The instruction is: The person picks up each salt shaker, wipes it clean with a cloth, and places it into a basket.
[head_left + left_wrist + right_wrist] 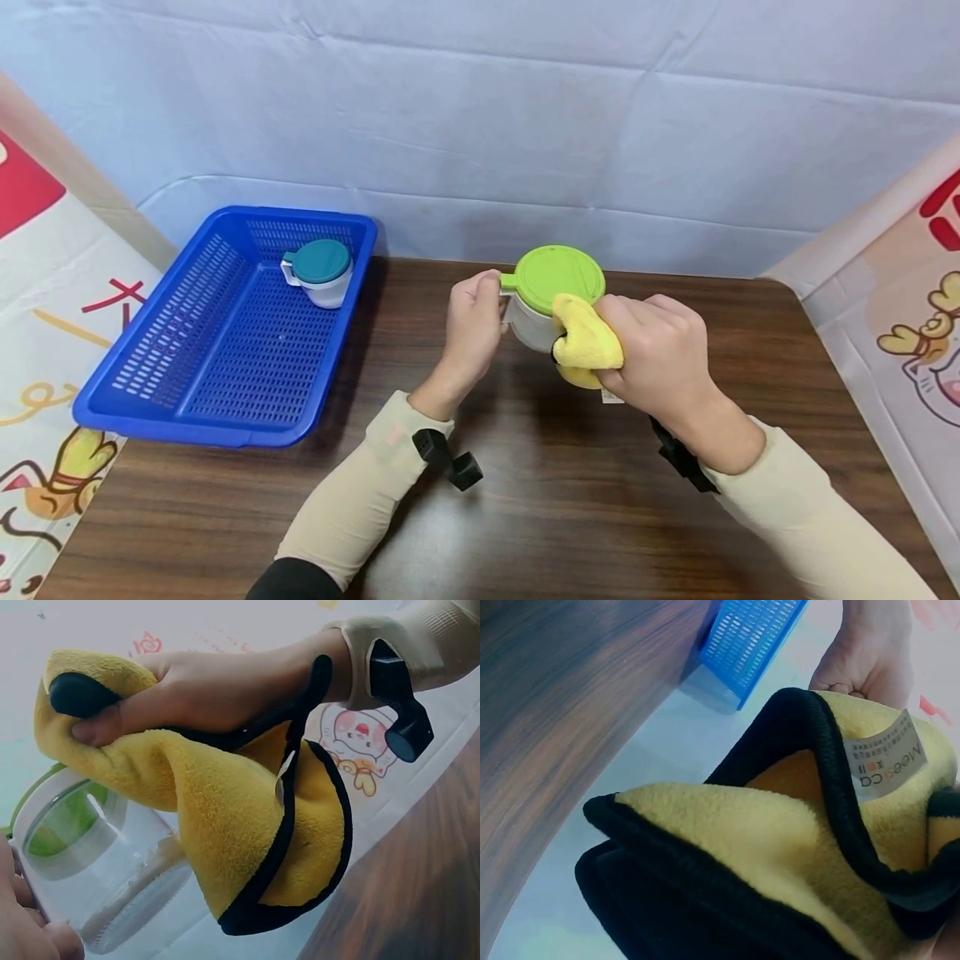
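Note:
A clear jar with a bright green lid is held up over the table by my left hand, whose fingers grip its handle at the left side. My right hand clutches a yellow cloth with black edging against the lid's near right rim. In the left wrist view, the bunched cloth hangs in folds beside the clear jar wall. A white label on the cloth shows in the right wrist view, where the cloth hides the jar.
A blue plastic basket stands on the left of the brown wooden table. Inside its far right corner sits a second jar with a teal lid. A pale sheet hangs behind the table, and printed sheets flank both sides.

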`<state>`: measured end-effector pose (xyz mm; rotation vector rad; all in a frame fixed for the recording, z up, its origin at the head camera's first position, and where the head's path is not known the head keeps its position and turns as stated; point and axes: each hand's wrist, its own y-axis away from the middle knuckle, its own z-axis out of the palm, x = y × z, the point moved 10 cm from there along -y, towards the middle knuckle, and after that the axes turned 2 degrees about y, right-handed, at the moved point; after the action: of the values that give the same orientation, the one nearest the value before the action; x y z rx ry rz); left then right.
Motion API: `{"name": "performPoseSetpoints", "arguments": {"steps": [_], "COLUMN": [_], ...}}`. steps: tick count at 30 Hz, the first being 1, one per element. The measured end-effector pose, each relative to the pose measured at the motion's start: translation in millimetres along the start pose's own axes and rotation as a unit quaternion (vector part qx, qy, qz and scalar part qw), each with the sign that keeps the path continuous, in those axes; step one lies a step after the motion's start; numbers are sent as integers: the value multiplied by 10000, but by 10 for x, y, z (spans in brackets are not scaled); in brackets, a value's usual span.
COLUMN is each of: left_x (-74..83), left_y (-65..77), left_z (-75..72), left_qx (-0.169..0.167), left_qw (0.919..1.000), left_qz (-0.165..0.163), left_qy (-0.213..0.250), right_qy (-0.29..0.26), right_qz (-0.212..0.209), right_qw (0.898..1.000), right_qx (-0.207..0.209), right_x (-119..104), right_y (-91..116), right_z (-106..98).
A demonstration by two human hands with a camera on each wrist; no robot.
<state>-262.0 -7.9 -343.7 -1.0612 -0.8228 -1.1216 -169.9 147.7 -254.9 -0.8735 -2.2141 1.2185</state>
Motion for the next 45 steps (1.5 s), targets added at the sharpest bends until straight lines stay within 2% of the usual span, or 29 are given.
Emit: {"name": "performPoseSetpoints", "arguments": {"steps": [10, 18, 24, 35, 45], "left_x": [-23, -39, -82, -50, -46], "left_y": [-19, -20, -19, -12, -8], "left_z": [-16, -45, -67, -63, -49], "left_qx": [114, 205, 293, 240, 129], "left_qw": [9997, 9995, 9990, 9994, 9996], "left_qz": [-207, -242, -336, -248, -240], "left_qy": [-79, -64, -36, -3, 28], "right_qy": [26, 35, 69, -15, -129], "right_qz": [170, 570, 691, 998, 1378], "right_qw": [9999, 9984, 9975, 9949, 9887], "right_qx": [-3, -37, -126, -164, -567], "right_x": [82, 219, 246, 314, 500], "right_y": [29, 97, 134, 160, 185], "right_z": [-16, -8, 8, 11, 79]}}
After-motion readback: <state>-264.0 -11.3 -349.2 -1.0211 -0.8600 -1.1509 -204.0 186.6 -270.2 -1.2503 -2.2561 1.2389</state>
